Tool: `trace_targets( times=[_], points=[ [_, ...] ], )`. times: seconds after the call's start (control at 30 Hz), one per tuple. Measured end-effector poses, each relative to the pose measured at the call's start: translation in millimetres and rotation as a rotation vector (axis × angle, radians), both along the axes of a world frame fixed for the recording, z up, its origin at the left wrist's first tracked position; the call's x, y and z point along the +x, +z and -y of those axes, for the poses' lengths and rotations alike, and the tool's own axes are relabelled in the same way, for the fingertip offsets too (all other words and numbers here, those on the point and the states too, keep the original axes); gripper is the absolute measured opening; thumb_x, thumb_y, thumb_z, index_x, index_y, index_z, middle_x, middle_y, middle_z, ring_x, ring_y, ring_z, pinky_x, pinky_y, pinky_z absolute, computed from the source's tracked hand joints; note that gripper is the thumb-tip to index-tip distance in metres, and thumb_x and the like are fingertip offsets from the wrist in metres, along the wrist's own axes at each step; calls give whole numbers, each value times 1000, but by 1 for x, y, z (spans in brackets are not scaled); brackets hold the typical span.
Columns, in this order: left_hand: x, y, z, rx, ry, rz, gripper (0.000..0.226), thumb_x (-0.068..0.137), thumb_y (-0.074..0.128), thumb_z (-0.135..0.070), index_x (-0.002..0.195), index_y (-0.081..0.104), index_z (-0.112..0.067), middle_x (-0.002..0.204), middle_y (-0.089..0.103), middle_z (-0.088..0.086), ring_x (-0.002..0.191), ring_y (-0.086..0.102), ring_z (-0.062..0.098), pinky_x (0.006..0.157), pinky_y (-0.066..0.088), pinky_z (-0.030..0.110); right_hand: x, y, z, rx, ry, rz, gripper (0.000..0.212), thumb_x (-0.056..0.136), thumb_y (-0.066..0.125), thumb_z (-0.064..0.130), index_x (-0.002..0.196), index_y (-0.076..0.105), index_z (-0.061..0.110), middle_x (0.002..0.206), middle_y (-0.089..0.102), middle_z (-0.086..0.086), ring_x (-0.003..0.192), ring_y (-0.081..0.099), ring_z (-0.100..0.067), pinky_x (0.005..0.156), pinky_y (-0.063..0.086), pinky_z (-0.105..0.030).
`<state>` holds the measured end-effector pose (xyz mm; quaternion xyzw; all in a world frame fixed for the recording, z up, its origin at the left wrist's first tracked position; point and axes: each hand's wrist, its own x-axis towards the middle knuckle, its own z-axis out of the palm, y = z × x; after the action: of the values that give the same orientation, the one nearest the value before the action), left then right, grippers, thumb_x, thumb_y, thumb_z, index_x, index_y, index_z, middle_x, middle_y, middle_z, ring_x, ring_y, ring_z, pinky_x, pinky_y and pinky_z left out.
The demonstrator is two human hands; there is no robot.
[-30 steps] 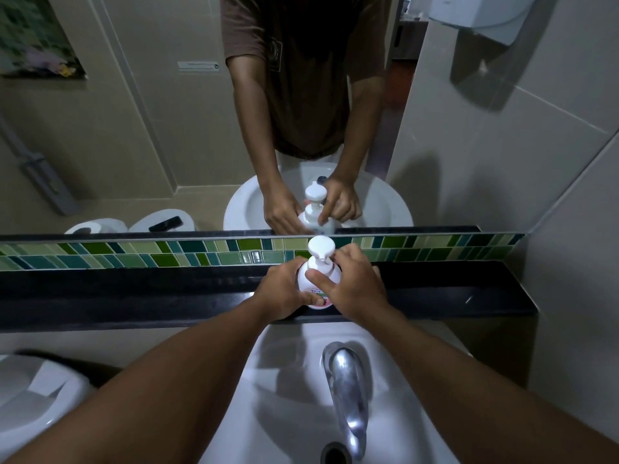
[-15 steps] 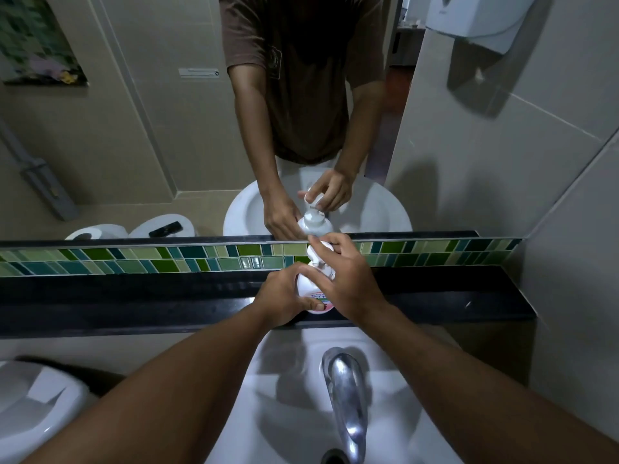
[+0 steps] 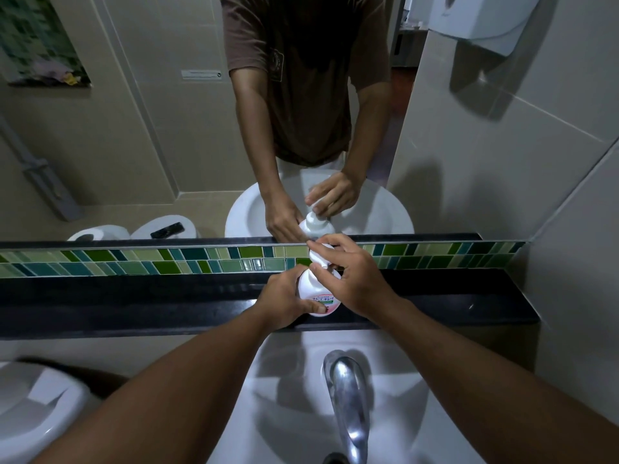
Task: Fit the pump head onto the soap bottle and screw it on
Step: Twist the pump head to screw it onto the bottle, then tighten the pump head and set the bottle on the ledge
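The bottle (image 3: 316, 296) is standing upright on the black ledge (image 3: 134, 306), about midway along it and close to its front edge, right behind the sink (image 3: 284, 413). It is white, with a label of green and pink print facing the camera. The pump head (image 3: 320, 254) is sitting on top of the bottle's neck, its white body showing between the fingers that are covering it; whether it is fully seated is hidden by those fingers.

The left hand (image 3: 284, 301) is wrapping around the bottle's left side, its grip clenched on the body and the thumb lying across the lower front by the label. The right hand (image 3: 348, 279) is coming in from the right and above, its grip closed on the pump head, with the fingers curling over the top and the thumb pressing at the collar.

A strip of green and teal tiles (image 3: 134, 262) is running along the wall just behind the ledge, and the mirror (image 3: 167, 128) above it is reflecting the bottle, both hands and a brown shirt. The chrome tap (image 3: 348, 403) is rising from the sink near the bottom edge, between the two forearms. A white dispenser (image 3: 479, 21) is hanging on the tiled wall at the upper right.
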<state>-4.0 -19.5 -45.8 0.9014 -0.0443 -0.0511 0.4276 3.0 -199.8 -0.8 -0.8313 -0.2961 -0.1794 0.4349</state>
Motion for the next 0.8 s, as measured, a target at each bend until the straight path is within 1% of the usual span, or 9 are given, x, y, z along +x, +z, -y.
trace_targets(
  times=[0.2,0.33,0.4,0.47,0.53,0.63,0.67,0.73,0.8],
  points=[
    [-3,0,1,20,14,8,75,53,99,-39,119,67,-31,107,75,-11,97,70,12,91,58,36,-3,-2,-4,12,-35,10,40,89,73,9,128,70,4,123,65,-13,107,62,-10,95,42,-12],
    [-4,3,3,32,9,-14,73,55,98,-38,119,65,-32,108,74,-11,98,70,12,91,59,35,-5,-1,-5,44,-52,-15,41,88,72,12,129,70,6,126,65,-11,109,63,-10,95,46,-16],
    [-5,5,4,23,5,-46,70,58,96,-37,120,62,-33,110,73,-10,99,70,13,89,58,33,-9,2,-3,58,-31,-54,49,88,75,16,135,66,8,133,64,-8,116,62,-9,99,50,-25],
    [-6,9,5,33,-5,-78,67,63,93,-35,121,60,-31,113,72,-7,100,69,14,87,57,30,-14,2,3,50,-9,-150,71,86,81,25,149,52,11,147,56,-3,132,55,-7,108,44,-25],
    [-6,15,6,55,-23,-92,68,63,91,-36,123,58,-29,116,70,-6,102,68,15,88,56,31,-18,-6,11,-11,-82,-267,90,82,82,40,157,39,15,158,47,-1,143,45,-9,115,37,-26],
    [-10,23,7,53,-45,-89,80,62,93,-38,132,55,-26,122,67,-6,108,65,17,95,54,32,-22,-23,19,-237,-240,-292,91,80,72,60,154,43,15,157,49,-1,142,48,-20,115,39,-44],
    [-12,25,7,41,-47,-70,83,63,94,-37,135,54,-25,123,66,-6,110,65,18,96,53,32,-23,-27,19,-302,-244,-298,90,81,69,62,153,44,14,157,49,-2,141,48,-21,116,37,-46],
    [-19,28,7,17,-33,-22,85,64,93,-38,138,53,-23,125,65,-6,112,63,17,97,51,32,-25,-29,19,-375,-231,-329,89,85,69,60,155,41,12,161,44,-3,145,43,-23,119,29,-42],
    [-27,28,8,25,-4,31,82,67,82,-45,140,51,-23,130,63,-5,114,61,16,98,50,34,-25,-28,19,-412,-217,-365,87,89,71,52,157,36,11,164,39,-4,148,38,-25,118,25,-37]
  ],
)
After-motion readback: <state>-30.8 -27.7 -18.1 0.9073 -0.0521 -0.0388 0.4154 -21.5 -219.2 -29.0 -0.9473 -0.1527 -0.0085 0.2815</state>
